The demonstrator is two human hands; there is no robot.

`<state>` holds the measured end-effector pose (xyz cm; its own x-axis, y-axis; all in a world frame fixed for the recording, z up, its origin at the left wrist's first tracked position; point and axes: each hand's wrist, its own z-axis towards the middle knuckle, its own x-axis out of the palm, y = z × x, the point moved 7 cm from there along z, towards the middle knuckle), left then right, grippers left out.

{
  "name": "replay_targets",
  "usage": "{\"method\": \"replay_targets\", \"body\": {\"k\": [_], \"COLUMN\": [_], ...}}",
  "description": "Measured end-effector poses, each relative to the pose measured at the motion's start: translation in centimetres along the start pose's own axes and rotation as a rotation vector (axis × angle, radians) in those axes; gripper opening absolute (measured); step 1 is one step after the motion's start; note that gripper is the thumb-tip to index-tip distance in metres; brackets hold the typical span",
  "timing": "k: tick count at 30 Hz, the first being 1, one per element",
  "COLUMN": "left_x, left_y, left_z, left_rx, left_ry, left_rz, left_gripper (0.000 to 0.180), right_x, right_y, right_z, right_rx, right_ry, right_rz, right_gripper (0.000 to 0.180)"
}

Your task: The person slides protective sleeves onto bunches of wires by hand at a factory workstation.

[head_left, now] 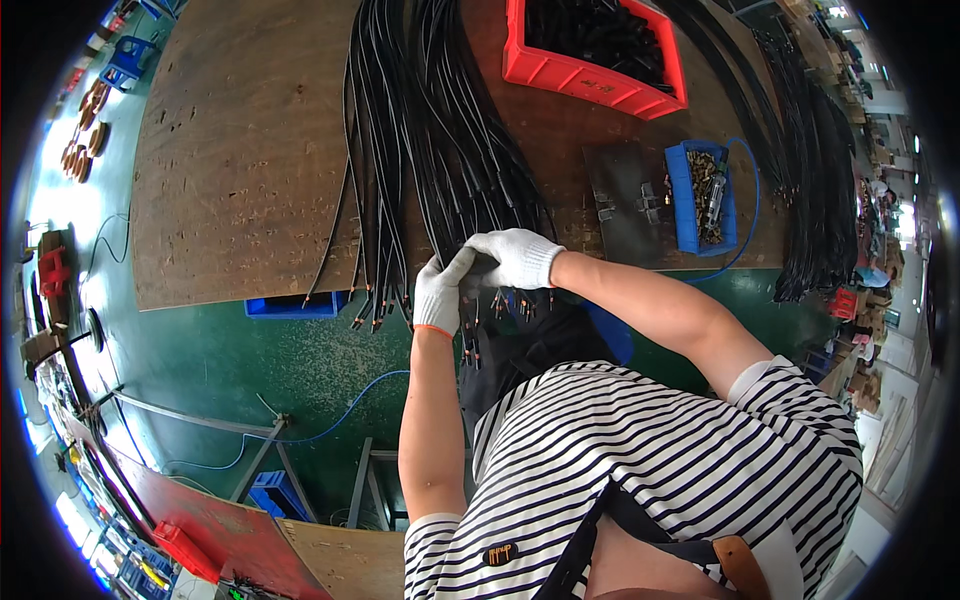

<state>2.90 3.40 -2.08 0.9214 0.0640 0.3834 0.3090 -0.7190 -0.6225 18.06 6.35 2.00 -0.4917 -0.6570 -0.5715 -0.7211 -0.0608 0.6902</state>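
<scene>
A thick bundle of black cables [430,120] lies across the wooden table and hangs over its near edge, with stripped, coppery and coloured wire ends at the tips. My left hand [438,292], in a white knitted glove with an orange cuff, is closed on a black cable at that edge. Beside it my right hand [518,258], gloved in white too, closes on the same cable from the right. The fingers of both hands almost meet and partly hide the cable. Loose wire ends dangle just below them.
On the brown wooden table [230,180] stand a red crate [590,85] of black parts and a blue bin [688,215] of brass-coloured fittings and a metal tool. A dark plate [622,200] lies between. More black cables [815,190] hang at the far right. A metal frame [200,418] stands lower left.
</scene>
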Motion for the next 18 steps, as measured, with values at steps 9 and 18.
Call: {"method": "replay_targets", "body": {"k": [9,18], "left_x": [0.6,1.6], "left_y": [-0.2,0.7], "left_z": [0.5,0.6], "left_rx": [-0.088,-0.169], "left_ry": [0.134,0.049], "left_rz": [-0.386,-0.352], "left_gripper": [0.021,0.021], "right_x": [-0.9,-0.5], "right_y": [-1.8,0.1], "right_z": [-3.7,-1.8], "right_rx": [0.056,-0.021], "right_ry": [-0.354,-0.584], "right_rz": [0.852,0.876], "right_gripper": [0.048,0.046]}}
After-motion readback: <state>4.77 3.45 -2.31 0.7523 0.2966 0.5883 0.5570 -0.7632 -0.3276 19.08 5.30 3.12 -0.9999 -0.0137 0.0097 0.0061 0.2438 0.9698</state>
